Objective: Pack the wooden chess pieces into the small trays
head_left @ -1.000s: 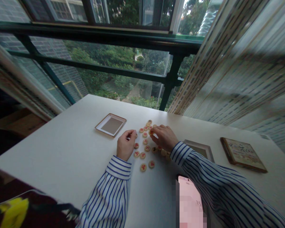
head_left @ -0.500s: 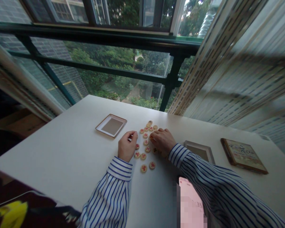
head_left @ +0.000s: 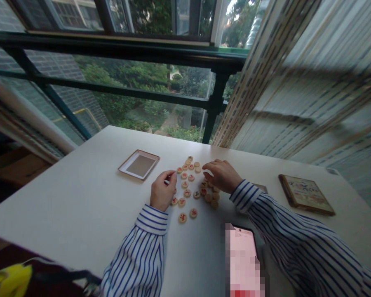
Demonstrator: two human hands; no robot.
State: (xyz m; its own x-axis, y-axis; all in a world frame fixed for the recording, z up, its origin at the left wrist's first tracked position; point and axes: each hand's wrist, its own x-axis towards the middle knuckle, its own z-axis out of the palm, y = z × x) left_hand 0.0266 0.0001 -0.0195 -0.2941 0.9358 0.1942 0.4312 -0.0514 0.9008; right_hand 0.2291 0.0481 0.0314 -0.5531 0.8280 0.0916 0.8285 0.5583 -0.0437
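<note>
Several round wooden game pieces with red marks lie scattered on a white table. My left hand rests at the left edge of the scatter, its fingers curled in a pinch, apparently round a piece at the tips. My right hand hovers over the right side of the scatter, fingers bent and tips pinched near a piece at the far end. Both arms wear blue-striped sleeves.
A shallow box lid lies to the left of the pieces. A second tray is mostly hidden behind my right forearm. A printed box sits at the right. A phone lies near the front edge. Window and curtain stand behind.
My right hand has moved from the middle of the pieces toward the far right of the scatter, uncovering several pieces. My left hand has stayed put. The view has shifted slightly.
</note>
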